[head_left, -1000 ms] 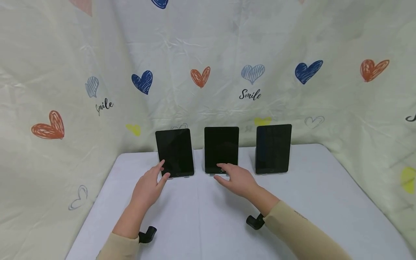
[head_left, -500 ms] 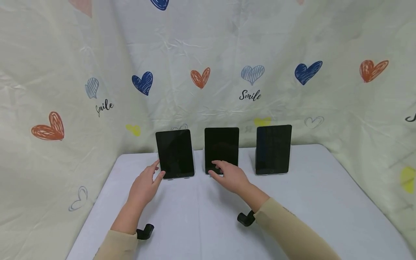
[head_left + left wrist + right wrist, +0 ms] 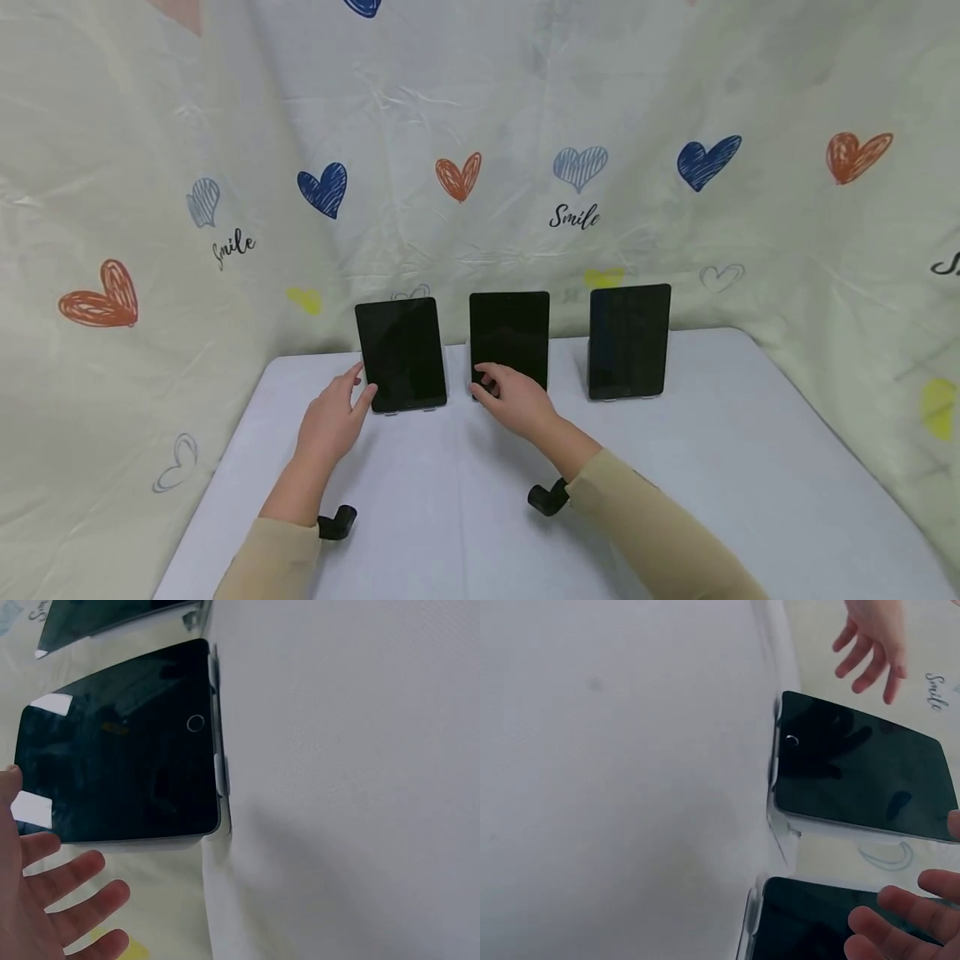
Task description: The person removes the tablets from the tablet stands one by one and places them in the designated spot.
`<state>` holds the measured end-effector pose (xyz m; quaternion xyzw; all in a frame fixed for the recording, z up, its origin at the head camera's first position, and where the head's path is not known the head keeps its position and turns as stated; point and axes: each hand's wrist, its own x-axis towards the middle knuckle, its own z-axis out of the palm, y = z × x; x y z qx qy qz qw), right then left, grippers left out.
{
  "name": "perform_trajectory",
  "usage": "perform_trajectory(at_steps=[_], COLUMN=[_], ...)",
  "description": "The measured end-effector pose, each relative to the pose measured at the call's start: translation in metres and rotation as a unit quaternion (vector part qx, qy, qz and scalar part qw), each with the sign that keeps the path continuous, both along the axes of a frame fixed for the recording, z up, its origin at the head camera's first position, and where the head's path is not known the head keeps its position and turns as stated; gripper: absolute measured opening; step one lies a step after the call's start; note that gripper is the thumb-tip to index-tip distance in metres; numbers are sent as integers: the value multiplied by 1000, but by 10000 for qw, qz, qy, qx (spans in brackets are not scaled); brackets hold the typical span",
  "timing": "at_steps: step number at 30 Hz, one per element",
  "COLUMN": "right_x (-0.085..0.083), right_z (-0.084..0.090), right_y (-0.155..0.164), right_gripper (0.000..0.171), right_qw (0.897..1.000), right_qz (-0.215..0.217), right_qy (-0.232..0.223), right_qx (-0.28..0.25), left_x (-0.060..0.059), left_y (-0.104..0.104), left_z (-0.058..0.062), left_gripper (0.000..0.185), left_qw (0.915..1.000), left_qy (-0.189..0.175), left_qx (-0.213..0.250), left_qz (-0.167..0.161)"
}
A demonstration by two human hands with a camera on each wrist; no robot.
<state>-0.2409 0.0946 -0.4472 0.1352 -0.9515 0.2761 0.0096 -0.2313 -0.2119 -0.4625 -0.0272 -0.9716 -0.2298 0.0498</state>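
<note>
Three black tablets lean on stands in a row: a left tablet (image 3: 403, 346), a middle tablet (image 3: 513, 327) and a right tablet (image 3: 628, 340). My left hand (image 3: 330, 421) is beside the left tablet's left edge, fingers spread; in the left wrist view the hand (image 3: 67, 892) overlaps that edge, and I cannot tell whether it touches. In front of the middle tablet's lower part hovers my right hand (image 3: 517, 402), fingers loosely bent and holding nothing. It covers the bottom left of that screen. In the right wrist view, my right hand (image 3: 915, 922) hides part of the middle tablet (image 3: 802, 922).
A white cloth covers the table (image 3: 465, 517). Behind the tablets hangs a pale curtain (image 3: 510, 108) printed with hearts and the word Smile. Dark devices (image 3: 549, 497) are strapped at both wrists. Clear stands (image 3: 219, 769) support the tablets' lower edges.
My right hand has moved left across the front of the middle tablet. My left hand has drawn slightly left, off the left tablet's screen. The tablets have stayed in place.
</note>
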Motion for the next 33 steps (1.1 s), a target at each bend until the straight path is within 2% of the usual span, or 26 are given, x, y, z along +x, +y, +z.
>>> perform_trajectory(at_steps=[13,19,33], right_x=[-18,-29,-49], right_z=[11,13,21], right_y=[-28,-39,-59], right_gripper=[50,53,59], right_qw=[9991,9984,9955], right_qz=[130,170,-52], right_qy=[-190,-354,-783], right_qx=[-356,-401,-527], left_x=[-11,-17,-37], left_y=[-11,-12,2], left_z=[9,15,16], left_gripper=[66,69,73], left_qw=[9988,9985,9983], left_qy=[-105,-250,-322], left_qx=[103,110,284], left_qz=[461,481,388])
